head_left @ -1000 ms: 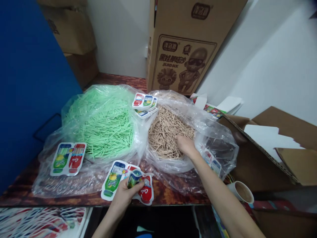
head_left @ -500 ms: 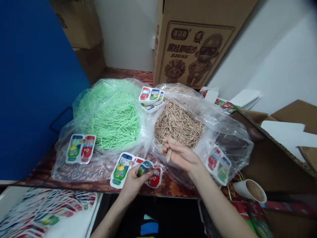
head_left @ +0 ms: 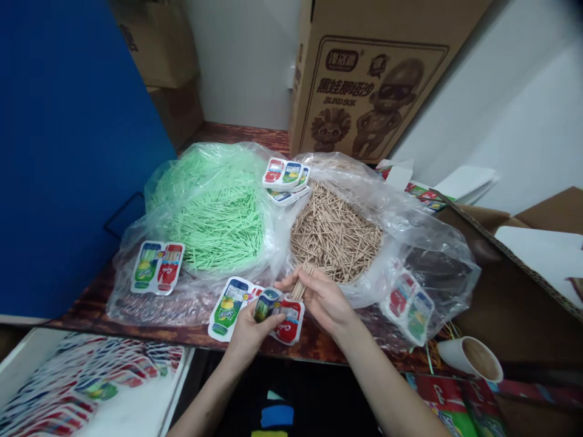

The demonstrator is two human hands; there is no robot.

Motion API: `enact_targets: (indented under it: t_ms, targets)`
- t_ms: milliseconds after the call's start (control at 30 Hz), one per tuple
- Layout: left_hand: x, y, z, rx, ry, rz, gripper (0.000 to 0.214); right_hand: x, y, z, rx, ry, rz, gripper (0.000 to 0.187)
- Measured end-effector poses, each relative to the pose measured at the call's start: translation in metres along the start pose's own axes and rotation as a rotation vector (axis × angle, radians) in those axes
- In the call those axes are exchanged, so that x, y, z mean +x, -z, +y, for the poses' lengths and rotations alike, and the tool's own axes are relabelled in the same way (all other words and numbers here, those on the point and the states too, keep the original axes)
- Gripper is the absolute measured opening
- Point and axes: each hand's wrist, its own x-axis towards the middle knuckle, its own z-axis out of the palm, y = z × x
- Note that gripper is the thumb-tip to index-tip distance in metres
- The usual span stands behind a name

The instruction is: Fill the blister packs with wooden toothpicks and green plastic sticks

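Note:
My left hand (head_left: 249,332) is closed on a printed Sprite-and-Cola packet (head_left: 290,323), its green half curled up by my fingers. Under that hand another similar packet (head_left: 226,308) lies on the table. Between the fingers of my right hand (head_left: 324,298) is a small bundle of thin brown sticks (head_left: 301,283), tilted, with its lower ends close to the red Cola half. Just beyond stands an open plastic bag of loose brown sticks (head_left: 339,233). To its left, a second bag holds green sticks (head_left: 221,227).
A filled packet (head_left: 158,267) rests on the left bag's edge, several packets (head_left: 285,176) between the bags, another (head_left: 410,306) at right. A paper cup (head_left: 473,358) lies tipped near a cardboard box (head_left: 514,297). Many packets fill a white tray (head_left: 175,388) below left. A large carton (head_left: 305,91) stands behind.
My right hand has moved down and left with the brown sticks, away from the brown pile and up to the packet in my left hand. The whole view has shifted slightly.

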Motion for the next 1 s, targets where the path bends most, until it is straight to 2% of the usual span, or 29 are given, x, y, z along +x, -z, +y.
enact_targets:
  t_ms: [133, 300, 400, 500, 533, 600, 733, 833, 933, 1000]
  targets:
    - [-0.001, 0.000, 0.001, 0.062, -0.084, 0.074, 0.022, -0.011, -0.007, -0.004, -0.194, 0.006, -0.034, 0.021]
    - [0.000, 0.001, 0.005, 0.065, -0.151, 0.141, 0.019, -0.016, -0.004, -0.006, -0.519, 0.026, -0.086, 0.022]
    - [0.001, 0.002, 0.010, 0.023, -0.148, 0.157, 0.022, -0.020, -0.004, -0.010, -0.667, 0.150, -0.071, 0.033]
    - [0.001, 0.003, 0.015, 0.028, -0.162, 0.160, 0.021, -0.025, -0.008, -0.014, -0.873, 0.353, -0.010, 0.022]
    - [0.001, 0.003, 0.017, 0.032, -0.166, 0.156, 0.020, -0.026, -0.009, -0.015, -0.953, 0.401, -0.008, 0.017]
    - [0.000, 0.003, 0.019, 0.028, -0.171, 0.140, 0.019, -0.028, -0.011, -0.016, -1.054, 0.446, -0.015, 0.018]
    - [-0.001, 0.003, 0.022, 0.004, -0.172, 0.129, 0.020, -0.027, -0.011, -0.015, -1.120, 0.497, -0.007, 0.018]
    - [-0.001, 0.008, 0.022, 0.032, -0.178, 0.145, 0.020, -0.025, -0.012, -0.013, -1.168, 0.470, -0.117, 0.018]
    - [-0.002, 0.026, 0.019, 0.014, -0.151, 0.190, 0.022, -0.025, -0.013, -0.009, -1.061, 0.428, -0.111, 0.020]
    - [-0.003, 0.047, 0.017, -0.015, -0.112, 0.221, 0.025, -0.025, -0.012, -0.004, -0.956, 0.391, -0.091, 0.024]
